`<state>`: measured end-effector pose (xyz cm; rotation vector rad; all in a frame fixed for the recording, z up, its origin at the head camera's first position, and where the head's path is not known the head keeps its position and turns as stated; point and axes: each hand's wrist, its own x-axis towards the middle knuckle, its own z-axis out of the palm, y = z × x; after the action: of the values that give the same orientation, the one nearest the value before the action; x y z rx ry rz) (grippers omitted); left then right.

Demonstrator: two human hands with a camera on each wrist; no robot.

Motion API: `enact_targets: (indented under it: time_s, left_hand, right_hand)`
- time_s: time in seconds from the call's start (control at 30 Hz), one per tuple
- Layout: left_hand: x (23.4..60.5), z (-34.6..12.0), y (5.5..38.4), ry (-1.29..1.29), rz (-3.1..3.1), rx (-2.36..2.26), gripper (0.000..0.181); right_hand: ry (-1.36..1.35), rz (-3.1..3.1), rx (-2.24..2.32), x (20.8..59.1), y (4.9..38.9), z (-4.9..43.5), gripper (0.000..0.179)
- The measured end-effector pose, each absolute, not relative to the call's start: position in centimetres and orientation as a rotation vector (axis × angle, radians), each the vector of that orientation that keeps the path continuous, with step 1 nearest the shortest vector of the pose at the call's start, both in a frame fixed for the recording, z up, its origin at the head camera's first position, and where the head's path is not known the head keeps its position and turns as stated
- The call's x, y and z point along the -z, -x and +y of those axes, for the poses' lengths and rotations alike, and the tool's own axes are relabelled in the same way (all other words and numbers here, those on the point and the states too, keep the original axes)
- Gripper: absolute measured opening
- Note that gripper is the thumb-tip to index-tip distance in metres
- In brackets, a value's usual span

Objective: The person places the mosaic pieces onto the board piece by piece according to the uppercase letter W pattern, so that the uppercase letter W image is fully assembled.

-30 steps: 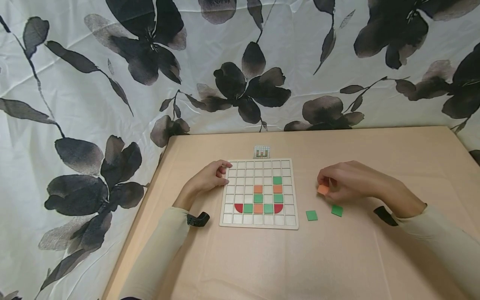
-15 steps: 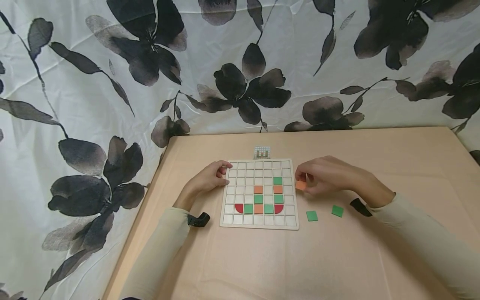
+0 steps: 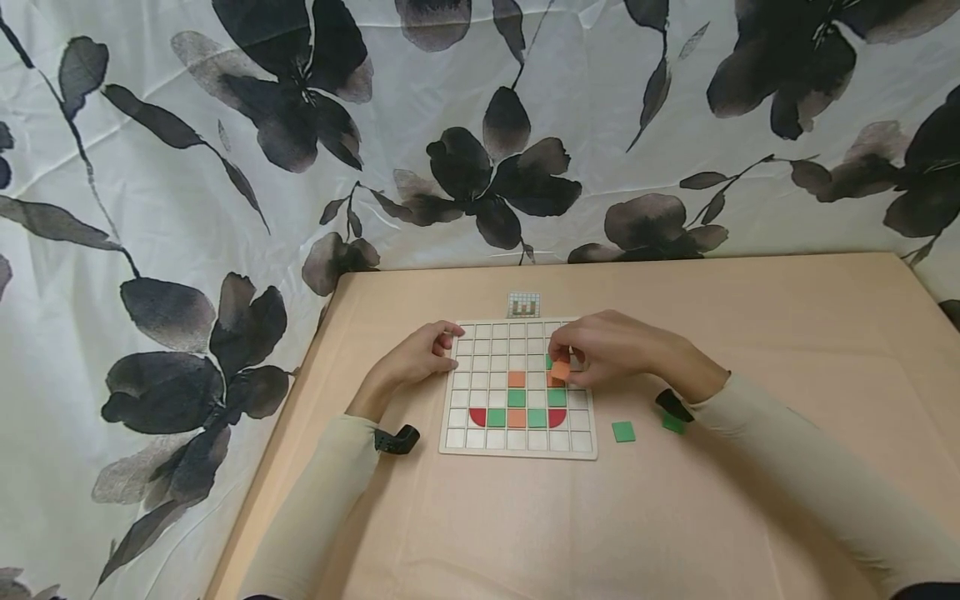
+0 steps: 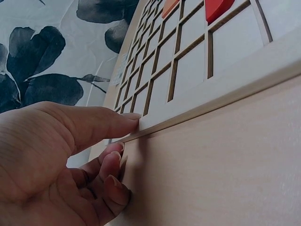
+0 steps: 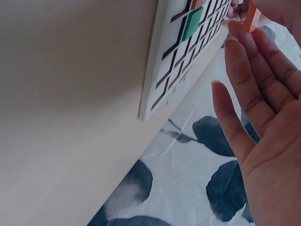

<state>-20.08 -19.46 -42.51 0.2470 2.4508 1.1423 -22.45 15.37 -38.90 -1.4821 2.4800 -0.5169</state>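
My left hand point(image 3: 420, 354) holds the left edge of a white grid board point(image 3: 479, 380). In the left wrist view the thumb lies on the board's rim, with other fingers curled beside its edge. Over the board's right part, my right hand point(image 3: 611, 346) pinches an orange square tile point(image 3: 560, 370) between thumb and fingertips; the right wrist view shows this orange tile on edge. It overlaps an orange tile set in the grid, just below a partly covered green one. Green and orange squares fill other cells, with a red rounded tile point(image 3: 477, 416) at each end of the lower row.
Right of the board lie two loose green tiles, one point(image 3: 623, 432) near its corner and another point(image 3: 673, 423) partly behind the right wrist. A small printed grid card point(image 3: 523, 305) sits beyond the board. Floral cloth point(image 3: 480, 225) hangs behind the wooden table point(image 3: 525, 533).
My right hand has moved left with the orange tile, from the table right of the board to over the grid. The left hand has stayed at the board's edge.
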Motion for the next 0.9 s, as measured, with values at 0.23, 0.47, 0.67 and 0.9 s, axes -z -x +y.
enact_targets:
  time_s: [0.23,0.47,0.67,0.9]
  left_hand:
    - [42.4,-19.5,20.1,-0.232,2.464,-1.117,0.049]
    - [42.5,-19.5,20.2,-0.240,2.461,-1.121,0.049]
    - [42.6,-19.5,20.2,-0.238,2.453,-1.131,0.049]
    - [42.7,-19.6,20.2,-0.234,2.452,-1.133,0.049]
  right_hand:
    - [1.521,2.436,0.504,38.9,22.8,13.1,0.018]
    - [1.525,2.396,0.472,38.9,23.1,11.2,0.017]
    - [1.531,2.373,0.458,39.3,23.2,9.4,0.015]
    - [1.558,2.358,0.397,39.8,23.3,7.1,0.018]
